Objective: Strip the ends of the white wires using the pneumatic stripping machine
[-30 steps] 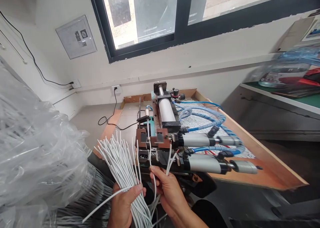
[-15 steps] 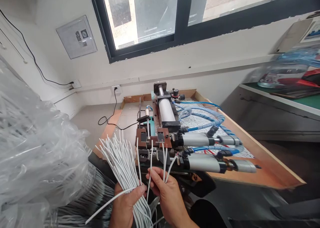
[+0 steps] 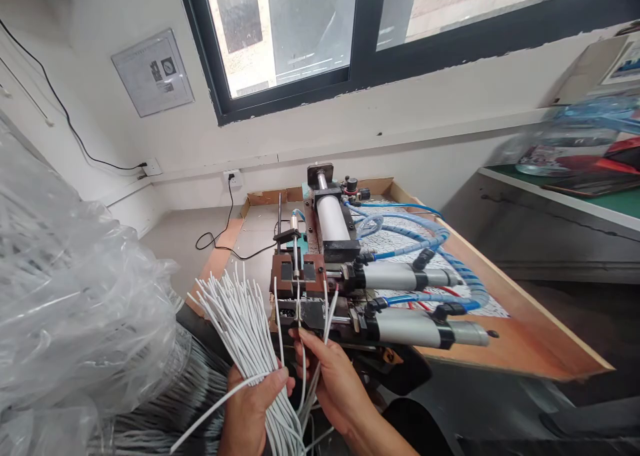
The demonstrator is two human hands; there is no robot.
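- Pale wall across the back; dark-framed window (image 3: 310,33) at top centre, framed notice (image 3: 153,73) at upper left.
- Shelf (image 3: 600,206) at right edge, clear plastic container (image 3: 565,146) on it.
- Clear plastic wrapping (image 3: 75,296) fills the left side, grey-white lengths showing beneath.
- Low-walled tray (image 3: 530,343) from centre to right; machine (image 3: 314,273) stands in it, silver cylinders and blue hoses (image 3: 473,283) to its right.
- Left hand (image 3: 253,403), bottom centre: fingers wrapped round a thick white wire bundle (image 3: 240,316), thumb pressed across it. Wire ends fan toward the machine; one stray wire (image 3: 215,406) juts to lower left.
- Right hand (image 3: 333,376), just beside: thumb and forefinger pinch a single wire (image 3: 303,366), upper end between the machine's blocks; contact there too small to tell.
- More loose wires (image 3: 330,319) rise past the right hand; the curled remaining fingers are partly hidden.
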